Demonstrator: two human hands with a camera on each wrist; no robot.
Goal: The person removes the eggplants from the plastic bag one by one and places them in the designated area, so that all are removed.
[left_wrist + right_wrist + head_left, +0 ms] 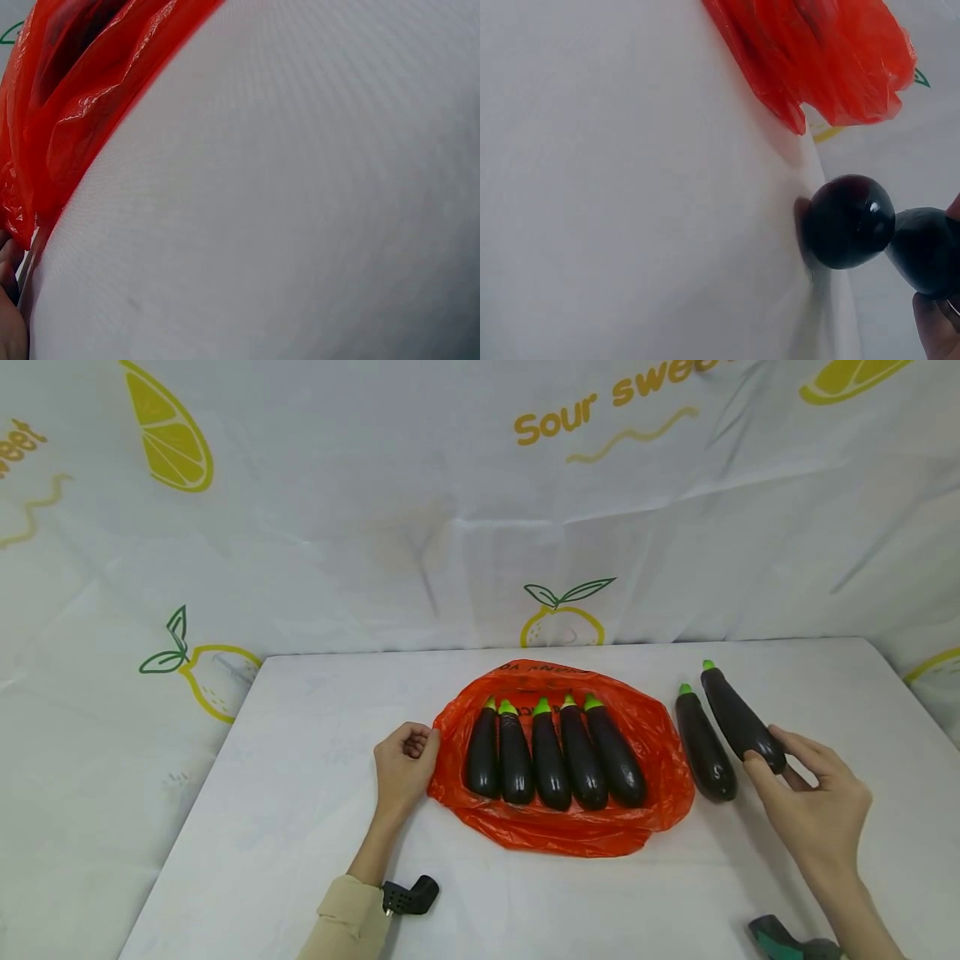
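Observation:
A red plastic bag (480,827) lies spread on the table with several dark eggplants (550,760) side by side on it, green stem ends toward the back. My left hand (405,768) pinches the bag's left edge between thumb and curled fingers; in the left wrist view the fingers (9,274) show at the bag's corner. My right hand (821,793) grips another eggplant (738,714) by its thick lower end, thumb on one side and fingers on the other. Beside it, just right of the bag, one more eggplant (703,747) rests on the table.
The white-covered table (300,760) ends at the back against a white curtain (337,527) printed with lemons and lettering. Each wrist wears a dark device, a black one (411,895) on the left and a black-green one (787,941) on the right.

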